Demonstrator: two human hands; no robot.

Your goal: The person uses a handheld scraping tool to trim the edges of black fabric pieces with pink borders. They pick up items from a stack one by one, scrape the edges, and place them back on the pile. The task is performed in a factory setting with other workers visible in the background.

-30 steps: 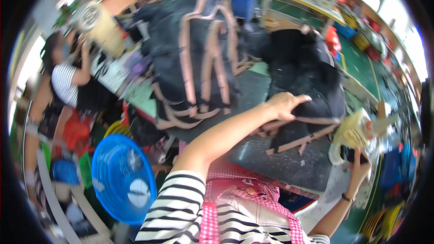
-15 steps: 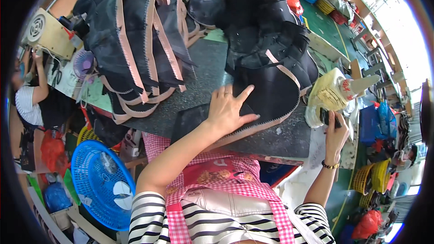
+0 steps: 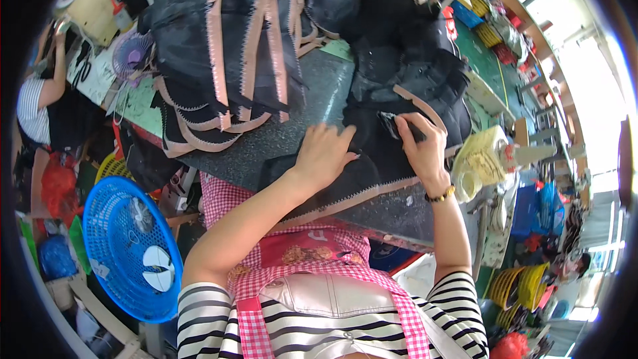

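Note:
A flat black piece (image 3: 380,159) with a zigzag-cut pink edge strip (image 3: 352,201) lies on the dark work board (image 3: 319,86) before me. My left hand (image 3: 324,157) rests on it, its thumb and forefinger apart and the other fingers bent, with nothing in it. Over the far part of the piece, my right hand (image 3: 425,149) is closed on a small black brush (image 3: 391,125) with whitish smears; its lower part is partly hidden by my fingers. A pale, crusted glue container (image 3: 480,154) stands to the right of this hand.
Black pieces with pink strips (image 3: 252,46) are stacked at the left back, and more black pieces (image 3: 412,60) heap at the back. A blue basket (image 3: 100,226) stands low at left, near a purple fan (image 3: 133,53). Another person (image 3: 40,103) sits at far left.
My right hand has moved left from the glue container to above the black piece, bringing the brush along. My left hand's fingers have bent more. The whole view has shifted a little.

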